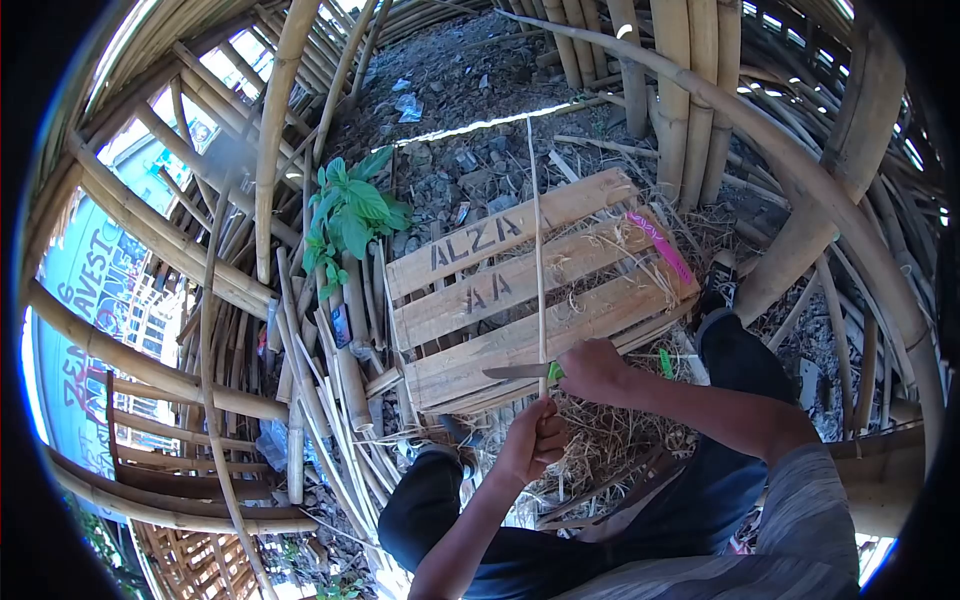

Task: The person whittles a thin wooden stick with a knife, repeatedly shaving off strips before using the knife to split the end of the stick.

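My left hand [533, 440] is closed around the lower end of a long, thin bamboo strip [540, 270], which points away from me over a slatted wooden crate [455, 320]. Just above it, my right hand [592, 370] grips a knife by its green handle [555, 373]. The knife's blade [515, 371] points left and crosses the strip, its base right at the strip in this view. Dark stencilled letters mark the crate's slats, and a pink strip [660, 245] lies along its right end.
Straw-like shavings [590, 450] cover the ground between my legs. Cut bamboo pieces [345, 385] and a leafy green plant [350, 210] are left of the crate. Thick bamboo poles [685, 100] stand behind and right, with one long curved pole [780, 150] arching overhead. Rubble [450, 80] lies beyond.
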### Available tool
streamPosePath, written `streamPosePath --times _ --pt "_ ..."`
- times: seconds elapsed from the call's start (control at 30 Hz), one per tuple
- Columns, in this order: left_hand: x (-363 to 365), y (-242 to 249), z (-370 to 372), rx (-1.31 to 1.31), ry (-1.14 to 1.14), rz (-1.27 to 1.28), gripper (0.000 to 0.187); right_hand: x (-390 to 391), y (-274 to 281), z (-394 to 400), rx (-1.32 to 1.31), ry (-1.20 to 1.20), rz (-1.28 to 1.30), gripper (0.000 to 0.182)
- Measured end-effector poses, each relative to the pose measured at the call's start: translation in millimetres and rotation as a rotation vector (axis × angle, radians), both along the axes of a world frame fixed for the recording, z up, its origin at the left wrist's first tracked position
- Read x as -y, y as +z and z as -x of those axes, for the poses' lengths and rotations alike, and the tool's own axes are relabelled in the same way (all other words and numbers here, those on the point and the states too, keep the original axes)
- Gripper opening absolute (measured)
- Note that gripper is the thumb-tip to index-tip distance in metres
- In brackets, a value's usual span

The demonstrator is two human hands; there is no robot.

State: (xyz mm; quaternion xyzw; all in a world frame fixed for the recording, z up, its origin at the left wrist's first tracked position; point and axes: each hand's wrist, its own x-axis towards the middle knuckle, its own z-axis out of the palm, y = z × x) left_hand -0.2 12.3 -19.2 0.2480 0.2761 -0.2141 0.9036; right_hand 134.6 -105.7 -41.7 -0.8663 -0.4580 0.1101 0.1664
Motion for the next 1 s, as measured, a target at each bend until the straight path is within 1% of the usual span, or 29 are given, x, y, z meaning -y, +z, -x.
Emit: streamPosePath --times 0.13,0.23,0.3,0.33,0.4,0.43,0.5,0.53,0.6,0.67,0.73,0.8,0.83,0.9,0.93,1.0 --pt "-2 0 -1 0.022 0.019 0.019 0.028 -4 3 -7 0.044 0.009 -0.010 0.024" --pt "-4 -4 0 0.047 0.026 -0.021 0.027 -2 1 -4 -0.007 0.028 -0.036 0.025" --pt "-2 -6 0 0.043 -0.007 -0.155 0.025 1 -3 -3 -0.268 0.127 0.094 0.029" --pt "1 -5 1 0.044 -0.007 -0.151 0.025 2 -7 -4 -0.267 0.126 0.098 0.029" --pt "7 3 2 0.053 -0.019 -0.287 0.024 1 -10 -5 -0.605 0.138 0.139 0.033" --pt "7 2 3 0.052 -0.018 -0.284 0.024 2 -12 -6 -0.606 0.138 0.143 0.033" --pt "8 0 6 0.035 -0.009 -0.317 0.022 0 -4 -12 -0.558 0.222 0.120 0.036" --pt "8 1 7 0.033 -0.005 -0.314 0.022 -3 -5 -13 -0.560 0.225 0.124 0.036" --pt "8 5 5 0.027 0.020 -0.356 0.019 -9 -5 -18 -0.282 -0.020 0.074 0.037" --pt "6 3 6 0.034 0.028 -0.321 0.020 -9 0 -15 -0.313 -0.022 0.101 0.034" --pt "6 -3 8 0.015 0.020 -0.198 0.021 -10 5 -12 -0.357 -0.025 0.123 0.031" --pt "6 -1 5 -0.004 0.013 -0.188 0.022 -6 13 -8 -0.278 -0.024 0.150 0.028" --pt "3 -2 4 0.005 0.013 -0.138 0.022 -7 11 -7 -0.279 -0.022 0.153 0.028" --pt "-2 1 3 0.011 0.013 -0.086 0.022 -8 5 -2 -0.059 -0.052 0.049 0.026" --pt "-4 4 2 0.017 0.024 -0.053 0.022 -9 1 -2 -0.060 -0.052 0.051 0.026" --pt "-5 6 2 0.024 0.034 -0.022 0.023 -10 -5 -4 0.091 -0.033 -0.084 0.023"
